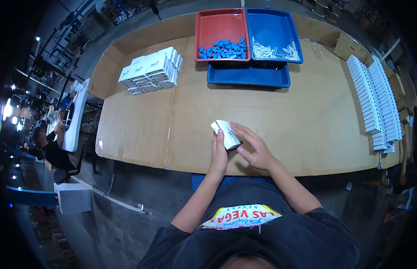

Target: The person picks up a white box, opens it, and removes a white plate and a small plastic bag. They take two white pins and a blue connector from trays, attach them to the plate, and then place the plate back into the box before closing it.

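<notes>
A small white box (228,134) with an end flap standing out at its upper left is held above the cardboard-covered table, close to its front edge. My left hand (219,152) grips it from the left, thumb along the near face. On the other side, my right hand (255,150) has its fingers bent around the box's right side, fingertips at the upper edge and thumb by the dark lower end. Whether the right thumb presses on the box is hard to tell. What the box contains is hidden.
Stacked white boxes (150,69) stand at the back left. A red tray (222,24) holds blue pieces; a blue tray (271,27) holds thin white pieces. Both sit above another blue tray (248,77). Rows of white units (365,94) line the right. Another person (56,148) sits far left.
</notes>
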`<state>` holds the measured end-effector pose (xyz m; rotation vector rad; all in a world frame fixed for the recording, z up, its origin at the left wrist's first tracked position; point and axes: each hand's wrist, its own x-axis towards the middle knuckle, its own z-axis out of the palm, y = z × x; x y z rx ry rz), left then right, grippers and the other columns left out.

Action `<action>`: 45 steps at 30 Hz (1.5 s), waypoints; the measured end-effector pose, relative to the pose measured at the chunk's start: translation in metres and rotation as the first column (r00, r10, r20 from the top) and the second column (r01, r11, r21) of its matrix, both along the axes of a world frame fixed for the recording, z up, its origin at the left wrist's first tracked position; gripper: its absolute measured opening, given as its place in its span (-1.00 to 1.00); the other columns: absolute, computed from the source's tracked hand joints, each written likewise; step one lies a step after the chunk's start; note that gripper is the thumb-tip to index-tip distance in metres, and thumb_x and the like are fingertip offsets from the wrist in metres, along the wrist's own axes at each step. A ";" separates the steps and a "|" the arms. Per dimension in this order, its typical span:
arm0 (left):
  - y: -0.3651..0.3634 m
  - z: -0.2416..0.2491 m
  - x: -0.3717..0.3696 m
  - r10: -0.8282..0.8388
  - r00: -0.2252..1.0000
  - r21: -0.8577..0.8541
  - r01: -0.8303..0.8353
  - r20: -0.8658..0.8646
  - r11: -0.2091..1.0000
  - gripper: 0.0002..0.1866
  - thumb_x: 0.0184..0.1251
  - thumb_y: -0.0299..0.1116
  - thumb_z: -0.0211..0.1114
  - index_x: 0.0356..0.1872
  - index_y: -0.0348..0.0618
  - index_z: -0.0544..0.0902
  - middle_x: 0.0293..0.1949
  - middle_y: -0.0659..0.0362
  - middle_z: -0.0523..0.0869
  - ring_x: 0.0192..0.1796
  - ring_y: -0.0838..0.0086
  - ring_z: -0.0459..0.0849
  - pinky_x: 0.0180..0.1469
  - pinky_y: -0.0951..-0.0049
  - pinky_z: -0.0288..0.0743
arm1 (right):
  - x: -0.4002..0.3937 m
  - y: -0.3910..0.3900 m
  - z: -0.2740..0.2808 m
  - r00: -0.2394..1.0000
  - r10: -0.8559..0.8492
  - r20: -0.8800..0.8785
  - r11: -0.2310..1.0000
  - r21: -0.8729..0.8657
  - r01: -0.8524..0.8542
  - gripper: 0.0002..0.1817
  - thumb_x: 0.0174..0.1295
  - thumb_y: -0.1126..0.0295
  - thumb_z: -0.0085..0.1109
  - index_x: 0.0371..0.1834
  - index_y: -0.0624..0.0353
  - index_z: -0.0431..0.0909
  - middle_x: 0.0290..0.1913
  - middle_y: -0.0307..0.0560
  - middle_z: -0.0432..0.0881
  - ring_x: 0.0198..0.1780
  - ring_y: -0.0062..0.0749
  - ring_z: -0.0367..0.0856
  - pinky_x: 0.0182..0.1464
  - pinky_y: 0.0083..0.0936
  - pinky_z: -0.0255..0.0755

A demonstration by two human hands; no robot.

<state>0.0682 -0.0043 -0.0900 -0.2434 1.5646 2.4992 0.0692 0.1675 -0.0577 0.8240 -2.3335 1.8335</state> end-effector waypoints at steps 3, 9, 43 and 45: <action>0.005 0.001 0.000 -0.033 0.999 0.000 0.033 0.020 0.999 -0.32 0.77 0.22 -0.13 0.48 -0.22 0.35 0.18 0.02 0.61 0.18 0.36 0.68 0.22 0.22 0.68 | -0.003 -0.003 -0.007 0.999 -0.023 -0.040 0.999 0.041 0.025 -0.36 0.39 0.41 0.25 0.56 0.23 0.44 0.59 0.21 0.42 0.56 0.05 0.47 0.48 -0.20 0.46; 0.017 0.015 0.004 -0.016 0.998 -0.121 0.008 -0.062 0.993 -0.32 0.78 0.21 -0.15 0.45 -0.23 0.35 0.13 0.06 0.60 0.11 0.41 0.66 0.17 0.27 0.68 | -0.007 0.002 -0.011 0.916 -0.078 -0.394 0.975 0.162 0.153 -0.35 0.38 0.41 0.26 0.54 0.33 0.43 0.41 0.26 0.62 0.32 0.10 0.70 0.23 -0.24 0.67; 0.014 -0.006 -0.012 0.026 0.999 -0.108 -0.023 0.022 0.994 -0.44 0.80 0.07 -0.13 0.32 -0.26 0.51 0.06 0.12 0.65 0.10 0.51 0.62 0.18 0.43 0.51 | -0.008 -0.014 -0.029 0.954 -0.169 -0.246 0.975 0.100 0.198 -0.51 0.58 0.41 0.07 0.51 0.35 0.45 0.44 0.34 0.57 0.28 0.11 0.71 0.22 -0.20 0.66; 0.006 0.005 -0.016 -0.025 0.999 -0.099 0.022 -0.026 0.995 -0.44 0.73 -0.18 -0.01 0.59 -0.23 0.28 0.22 0.06 0.58 0.22 0.44 0.59 0.29 0.39 0.48 | -0.014 -0.006 -0.019 0.991 -0.088 -0.105 0.995 0.026 0.091 -0.52 0.63 0.35 0.03 0.53 0.31 0.45 0.48 0.27 0.55 0.42 0.05 0.63 0.34 -0.24 0.60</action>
